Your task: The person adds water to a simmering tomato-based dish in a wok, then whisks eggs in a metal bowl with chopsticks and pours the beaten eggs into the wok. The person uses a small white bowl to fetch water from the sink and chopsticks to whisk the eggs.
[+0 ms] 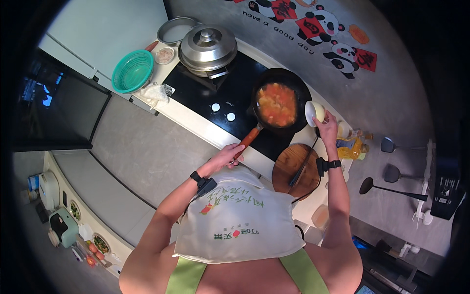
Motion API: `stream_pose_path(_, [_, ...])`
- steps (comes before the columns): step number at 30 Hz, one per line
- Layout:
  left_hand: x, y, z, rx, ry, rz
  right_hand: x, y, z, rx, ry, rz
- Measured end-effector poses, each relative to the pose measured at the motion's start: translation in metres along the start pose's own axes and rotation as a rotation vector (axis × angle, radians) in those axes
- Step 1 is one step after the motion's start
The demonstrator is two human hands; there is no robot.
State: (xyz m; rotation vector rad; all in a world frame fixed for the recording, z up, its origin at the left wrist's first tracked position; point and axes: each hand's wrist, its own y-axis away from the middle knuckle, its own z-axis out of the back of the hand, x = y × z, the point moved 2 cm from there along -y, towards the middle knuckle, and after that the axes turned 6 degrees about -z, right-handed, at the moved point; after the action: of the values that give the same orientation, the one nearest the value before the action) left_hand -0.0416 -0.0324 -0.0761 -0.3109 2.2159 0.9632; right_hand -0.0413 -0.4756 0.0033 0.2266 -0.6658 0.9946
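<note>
My left hand (226,159) is closed around the red-brown handle (248,140) of a black wok (306,93). The wok sits on the right part of the black stove, with chunky orange-red food (277,104) in liquid inside it. At the wok's right rim, my right hand (327,130) grips a small pale bowl (315,112). The bowl is tipped with its mouth toward the wok, and I cannot make out anything in it. Below that hand, a black long-handled utensil (304,164) lies across a round wooden board (285,169).
A lidded steel pot (207,49) stands on the stove's back left. Left of it are a green basket (132,71), a small bowl of pale food (164,56) and a white cloth (155,94). Oil bottles (352,148) stand right; utensils hang from the wall, including a black ladle (367,185).
</note>
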Motion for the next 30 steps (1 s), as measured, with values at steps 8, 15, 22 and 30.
stream_pose_path(8, [-0.003,0.005,0.011,0.071,0.024,0.026,0.067,0.033,0.015,-0.091,-0.082,0.059])
stream_pose_path(15, [0.011,0.0,0.029,0.105,-0.068,0.067,0.087,0.061,-0.002,-0.129,0.06,0.15])
stream_pose_path(22, [0.009,-0.003,0.068,-0.282,-0.106,-0.198,0.07,0.069,-0.017,-0.269,0.069,0.042])
stream_pose_path(30, [-0.059,0.039,0.062,-0.26,-0.098,-0.508,0.022,0.137,-0.032,-0.101,-1.232,-0.71])
